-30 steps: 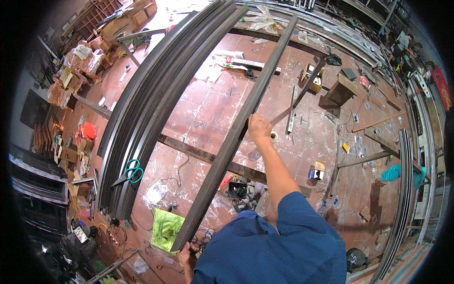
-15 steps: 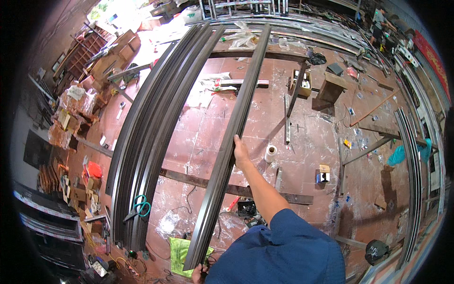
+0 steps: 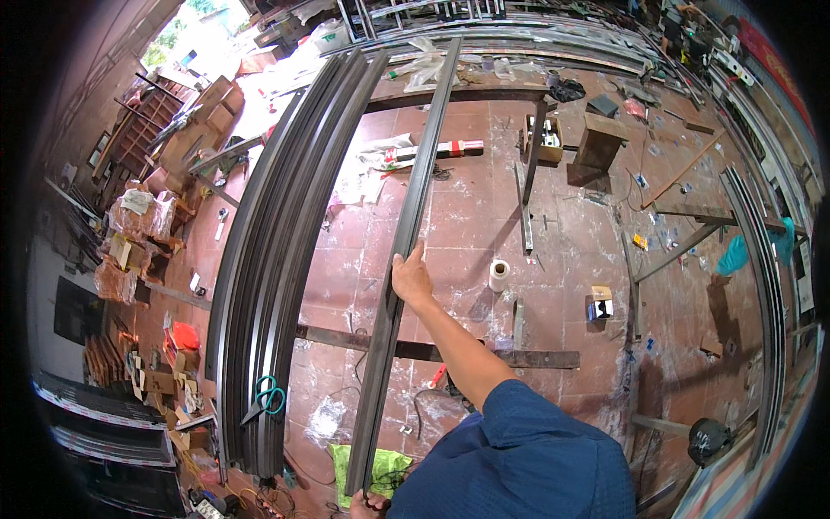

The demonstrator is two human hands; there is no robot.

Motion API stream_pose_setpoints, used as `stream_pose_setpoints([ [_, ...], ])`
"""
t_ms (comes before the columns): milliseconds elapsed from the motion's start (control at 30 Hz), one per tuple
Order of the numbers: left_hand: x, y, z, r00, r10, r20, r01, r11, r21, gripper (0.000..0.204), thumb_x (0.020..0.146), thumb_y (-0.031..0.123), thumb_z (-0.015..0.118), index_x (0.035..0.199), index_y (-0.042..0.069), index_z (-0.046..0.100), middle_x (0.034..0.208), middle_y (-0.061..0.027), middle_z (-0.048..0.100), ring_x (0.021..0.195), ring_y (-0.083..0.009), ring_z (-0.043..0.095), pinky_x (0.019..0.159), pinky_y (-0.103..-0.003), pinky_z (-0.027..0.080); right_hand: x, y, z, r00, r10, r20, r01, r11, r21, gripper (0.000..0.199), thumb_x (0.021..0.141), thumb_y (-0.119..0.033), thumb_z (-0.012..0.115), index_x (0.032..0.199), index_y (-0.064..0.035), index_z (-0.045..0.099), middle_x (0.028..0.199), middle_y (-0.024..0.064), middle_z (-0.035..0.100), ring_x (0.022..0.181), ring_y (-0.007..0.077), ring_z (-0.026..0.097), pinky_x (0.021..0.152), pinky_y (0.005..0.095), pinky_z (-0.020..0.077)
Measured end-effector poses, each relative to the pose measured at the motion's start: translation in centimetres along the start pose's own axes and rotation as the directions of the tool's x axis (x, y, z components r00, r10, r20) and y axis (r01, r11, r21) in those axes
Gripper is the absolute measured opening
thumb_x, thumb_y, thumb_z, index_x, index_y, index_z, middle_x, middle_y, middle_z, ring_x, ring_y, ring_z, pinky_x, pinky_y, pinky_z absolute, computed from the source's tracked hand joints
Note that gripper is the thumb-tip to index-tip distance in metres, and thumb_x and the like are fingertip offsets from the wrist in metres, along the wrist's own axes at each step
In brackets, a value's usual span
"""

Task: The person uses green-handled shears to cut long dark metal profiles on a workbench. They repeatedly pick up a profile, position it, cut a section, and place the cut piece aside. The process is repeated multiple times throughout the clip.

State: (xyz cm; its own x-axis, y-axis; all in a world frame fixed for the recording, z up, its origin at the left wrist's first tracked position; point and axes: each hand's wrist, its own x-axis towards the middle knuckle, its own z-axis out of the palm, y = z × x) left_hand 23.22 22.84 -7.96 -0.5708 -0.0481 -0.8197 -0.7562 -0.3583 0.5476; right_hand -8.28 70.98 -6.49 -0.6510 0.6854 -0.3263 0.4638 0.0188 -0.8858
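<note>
A long dark-grey metal profile runs from the lower middle to the far side, where it crosses a rusty beam. My right hand grips it partway along, thumb on its left edge and index finger stretched out on the right. At the near end, my left hand closes round the profile, partly cut off by the lower picture edge. To the left lies a bundle of similar dark profiles, side by side. Teal-handled scissors rest on the bundle's near part.
Low rusty beams support the profiles above a tiled floor. A white roll and a small box stand right of my arm. More profiles lie far right. Cardboard and wrapped goods crowd the left; another person is far right.
The held profile has turned about its length and shows a narrower face. My right hand has shifted slightly left with it, its index finger now extended. The view has shifted a little.
</note>
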Motion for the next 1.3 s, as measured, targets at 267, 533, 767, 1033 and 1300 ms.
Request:
stream_pose_setpoints([
  [267, 0.6, -0.2, 0.1, 0.997, 0.014, -0.079, -0.006, 0.995, 0.098, 0.032, 0.101, 0.037, 0.061, 0.084, 0.012, 0.053, 0.065, -0.0022, 0.046, 0.060, -0.0211, 0.046, 0.059, -0.036, 0.040, 0.6, 1.1, 1.0, 0.998, -0.063, -0.011, 0.063, 0.994, 0.092, 0.068, 0.105, -0.038, 0.048, 0.156, -0.0013, 0.022, 0.130, 0.0362, 0.061, 0.122, 0.0499, 0.060, 0.106, 0.0558, 0.0455],
  [533, 1.5, -0.9, 0.8, 0.999, 0.007, -0.049, 0.002, 0.985, 0.173, 0.033, 0.101, 0.039, 0.063, 0.086, 0.009, 0.056, 0.068, -0.0046, 0.051, 0.064, -0.0213, 0.050, 0.063, -0.036, 0.043, 5.3, 7.6, 2.7, 0.997, -0.061, -0.056, 0.079, 0.891, 0.447, 0.059, 0.108, -0.047, 0.048, 0.131, 0.0066, 0.051, 0.123, 0.0284, 0.068, 0.115, 0.0456, 0.065, 0.101, 0.0500, 0.0485],
  [767, 0.8, -1.9, -0.1, 0.997, 0.021, -0.080, -0.005, 0.981, 0.194, 0.035, 0.100, 0.040, 0.064, 0.087, 0.007, 0.060, 0.071, -0.0067, 0.055, 0.067, -0.0215, 0.054, 0.066, -0.036, 0.045, 0.6, 6.9, 1.4, 0.965, -0.097, 0.243, -0.181, 0.419, 0.890, 0.054, 0.097, -0.055, 0.067, 0.116, -0.0046, 0.059, 0.105, 0.0083, 0.067, 0.092, 0.0194, 0.066, 0.079, 0.0355, 0.0560],
  [1033, 0.6, -1.5, -0.1, 0.996, 0.054, -0.078, -0.033, 0.970, 0.243, 0.038, 0.099, 0.041, 0.065, 0.089, 0.004, 0.064, 0.074, -0.0091, 0.059, 0.071, -0.0217, 0.058, 0.069, -0.036, 0.048, 0.3, 6.1, 1.5, 0.994, -0.053, 0.100, -0.053, 0.569, 0.821, 0.062, 0.086, -0.037, 0.082, 0.130, -0.0027, 0.053, 0.109, 0.0078, 0.065, 0.098, 0.0194, 0.063, 0.087, 0.0379, 0.0540],
  [1300, -0.5, -2.2, -0.7, 0.984, 0.165, -0.067, -0.126, 0.911, 0.393, 0.041, 0.099, 0.042, 0.067, 0.091, 0.002, 0.067, 0.077, -0.0116, 0.064, 0.074, -0.0219, 0.063, 0.072, -0.036, 0.051, 0.1, 6.1, 1.6, 0.985, -0.120, 0.122, -0.028, 0.587, 0.809, 0.057, 0.088, -0.041, 0.080, 0.124, -0.0028, 0.059, 0.105, 0.0063, 0.065, 0.094, 0.0179, 0.062, 0.086, 0.0352, 0.0520],
])
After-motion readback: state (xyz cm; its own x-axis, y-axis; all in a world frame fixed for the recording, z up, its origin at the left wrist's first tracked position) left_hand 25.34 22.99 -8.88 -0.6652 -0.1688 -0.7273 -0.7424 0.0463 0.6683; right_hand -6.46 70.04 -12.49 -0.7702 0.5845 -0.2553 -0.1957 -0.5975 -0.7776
